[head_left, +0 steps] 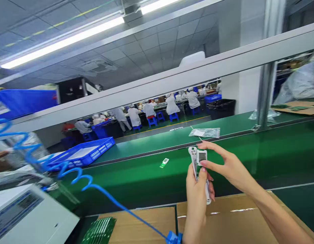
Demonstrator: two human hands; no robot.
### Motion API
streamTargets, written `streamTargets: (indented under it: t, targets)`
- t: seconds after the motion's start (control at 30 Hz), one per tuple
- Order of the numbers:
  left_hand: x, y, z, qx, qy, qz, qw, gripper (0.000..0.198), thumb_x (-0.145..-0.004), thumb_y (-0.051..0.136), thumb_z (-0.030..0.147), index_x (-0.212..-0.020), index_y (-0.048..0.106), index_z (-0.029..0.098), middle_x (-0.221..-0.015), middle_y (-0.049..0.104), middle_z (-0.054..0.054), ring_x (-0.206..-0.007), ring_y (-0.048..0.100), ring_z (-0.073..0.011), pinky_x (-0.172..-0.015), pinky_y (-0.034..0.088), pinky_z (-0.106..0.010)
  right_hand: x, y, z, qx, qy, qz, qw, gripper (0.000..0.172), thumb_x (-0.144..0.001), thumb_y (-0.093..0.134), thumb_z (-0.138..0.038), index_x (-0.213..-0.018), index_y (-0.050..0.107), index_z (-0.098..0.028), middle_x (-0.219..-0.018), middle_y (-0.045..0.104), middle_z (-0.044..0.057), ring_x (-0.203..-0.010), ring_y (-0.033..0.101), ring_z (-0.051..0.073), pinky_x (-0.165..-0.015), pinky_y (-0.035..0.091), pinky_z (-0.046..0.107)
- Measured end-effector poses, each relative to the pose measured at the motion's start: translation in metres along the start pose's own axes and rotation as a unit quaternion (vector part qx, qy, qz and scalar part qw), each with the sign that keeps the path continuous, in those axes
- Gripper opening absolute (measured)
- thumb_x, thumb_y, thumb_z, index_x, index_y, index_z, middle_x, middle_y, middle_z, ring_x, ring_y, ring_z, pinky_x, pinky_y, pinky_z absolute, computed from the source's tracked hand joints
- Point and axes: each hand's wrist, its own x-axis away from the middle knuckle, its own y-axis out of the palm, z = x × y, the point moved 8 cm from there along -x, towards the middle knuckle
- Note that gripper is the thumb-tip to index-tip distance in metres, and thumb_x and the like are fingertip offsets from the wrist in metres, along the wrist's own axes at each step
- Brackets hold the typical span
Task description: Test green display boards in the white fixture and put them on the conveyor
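My left hand (197,193) is wrapped around a long white plastic housing (193,152), held tilted above the front edge of the green belt. Between thumb and forefinger, my right hand (223,162) pinches a small white-framed display (202,156) against the upper part of the housing. Whether the display is seated in the housing or only touches it, I cannot tell. To the left on the belt lies a small circuit board (164,163) with a white-framed screen on it. My left fingers and thumb hide the lower part of the housing.
A coiled blue air hose (106,193) crosses the left side. A blue tray (96,152) and a clear plastic bag (205,132) lie beyond the belt (136,179). Green circuit boards (99,230) rest near brown cardboard (141,225). A white machine (45,217) stands front left. Several people sit far off.
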Motion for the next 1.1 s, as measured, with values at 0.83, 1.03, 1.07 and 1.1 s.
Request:
streamTargets:
  t: [0.83, 1.03, 1.07, 1.1]
  targets:
    - [-0.009, -0.037, -0.010, -0.043, 0.005, 0.080, 0.996, 0.061, -0.072, 0.058, 0.030, -0.128, 0.038, 0.016, -0.084, 0.054, -0.003, -0.052, 0.047, -0.0080, -0.042, 0.042, -0.017, 0.020, -0.032, 0.241, 0.344, 0.201, 0.108, 0.911, 0.045, -0.074, 0.037, -0.041, -0.103, 0.067, -0.024, -0.121, 0.059, 0.006, -0.098, 0.058, 0.034, -0.073, 0.047, 0.044]
    - [-0.009, -0.036, -0.009, -0.049, 0.006, 0.072, 0.996, 0.056, -0.074, 0.055, 0.029, -0.125, 0.038, 0.015, -0.082, 0.053, -0.003, -0.050, 0.046, -0.0074, -0.041, 0.042, -0.018, 0.019, -0.023, 0.241, 0.340, 0.201, 0.075, 0.916, 0.043, -0.076, 0.038, -0.039, -0.103, 0.067, -0.024, -0.110, 0.064, 0.007, -0.092, 0.060, 0.029, -0.073, 0.048, 0.040]
    - [-0.009, -0.036, -0.009, -0.051, 0.005, 0.072, 0.996, 0.055, -0.074, 0.054, 0.029, -0.125, 0.039, 0.015, -0.081, 0.053, -0.003, -0.050, 0.046, -0.0074, -0.041, 0.042, -0.018, 0.019, -0.023, 0.240, 0.347, 0.205, 0.073, 0.912, 0.043, -0.076, 0.038, -0.039, -0.103, 0.067, -0.024, -0.109, 0.064, 0.007, -0.093, 0.060, 0.030, -0.074, 0.047, 0.041]
    - [-0.009, -0.035, -0.009, -0.051, 0.005, 0.071, 0.996, 0.054, -0.074, 0.054, 0.029, -0.124, 0.039, 0.015, -0.081, 0.053, -0.002, -0.049, 0.046, -0.0074, -0.041, 0.042, -0.018, 0.019, -0.023, 0.239, 0.356, 0.207, 0.070, 0.909, 0.043, -0.076, 0.037, -0.038, -0.103, 0.067, -0.024, -0.109, 0.065, 0.007, -0.095, 0.060, 0.030, -0.075, 0.047, 0.042]
